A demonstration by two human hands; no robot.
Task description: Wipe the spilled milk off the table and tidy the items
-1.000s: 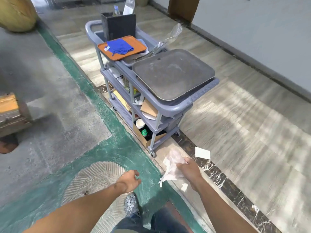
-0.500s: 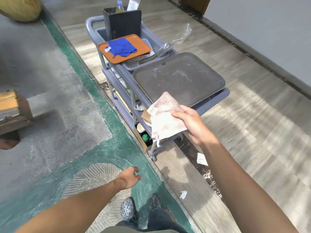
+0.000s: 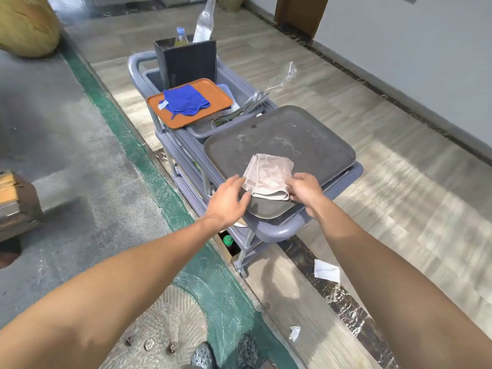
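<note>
Cloth (image 3: 269, 177), pale and stained, lies folded on the near end of the dark tray (image 3: 306, 139) that sits atop the grey cart (image 3: 277, 230). In the head view, the only one given, it looks soft, limp and light; a damp rag of this kind should drape and sag when lifted by one corner, so I judge it best taken by a folded edge with thumb and fingers, or gathered in both hands to keep the fold. It is not fragile and unlikely to slip, though the smooth tray under it may let it slide when pushed.

The right hand (image 3: 306, 193) is at the cloth's near right corner, fingers bent onto the fabric and seemingly pinching its edge. The left hand (image 3: 229, 201) lies with fingers fairly straight at the cloth's near left edge, fingertips touching or just under the fold; whether it grips anything I cannot tell for sure, but it reads as open. The cloth thus sits between the two hands, just beyond them.

Farther along the cart, an orange tray (image 3: 221, 102) bears a blue cloth (image 3: 186, 101). Scraps of white paper (image 3: 327, 270) lie on the floor beside the cart.
</note>
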